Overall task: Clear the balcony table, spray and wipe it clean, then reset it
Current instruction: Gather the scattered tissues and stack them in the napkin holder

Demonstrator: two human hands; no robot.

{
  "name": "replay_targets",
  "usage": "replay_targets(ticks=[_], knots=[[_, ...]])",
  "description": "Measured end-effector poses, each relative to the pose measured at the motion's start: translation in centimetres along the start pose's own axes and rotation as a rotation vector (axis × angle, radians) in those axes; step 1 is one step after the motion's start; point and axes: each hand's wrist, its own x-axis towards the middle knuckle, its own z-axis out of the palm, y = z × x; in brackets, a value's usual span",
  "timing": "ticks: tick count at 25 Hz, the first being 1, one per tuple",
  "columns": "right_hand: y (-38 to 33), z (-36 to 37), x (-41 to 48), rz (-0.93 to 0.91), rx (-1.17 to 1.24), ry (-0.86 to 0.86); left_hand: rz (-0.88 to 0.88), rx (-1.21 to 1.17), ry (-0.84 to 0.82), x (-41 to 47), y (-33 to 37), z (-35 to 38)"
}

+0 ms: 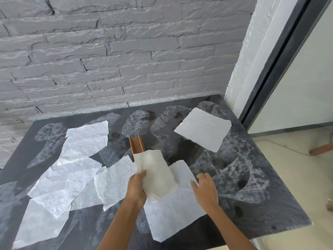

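A dark patterned table carries several loose white paper napkins. My left hand grips an orange napkin holder with a stack of white napkins in it, tilted above the table's middle. My right hand rests with spread fingers on a large napkin lying flat near the front edge. A single square napkin lies at the back right. More overlapping napkins cover the left half.
A grey stone wall runs behind the table. To the right stand a white textured pillar and a dark door frame. A beige floor with a thin cable and a wooden leg lies past the table's right edge.
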Motion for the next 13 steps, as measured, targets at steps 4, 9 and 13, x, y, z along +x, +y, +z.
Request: replay_targets(ticks=[4,9,13], knots=[[-0.8,0.9,-0.3,0.134,-0.004,-0.028,-0.057,-0.02,0.006,-0.3,0.4,-2.2],[-2.7,-0.7,0.6,0.308,0.342,-0.002,-0.092,-0.027,-0.022,-1.2,1.6,-4.3],[-5.5,-4.0,0.2,0.276,0.593,0.226,-0.135,-0.02,-0.051,-1.8,2.5,-5.2]])
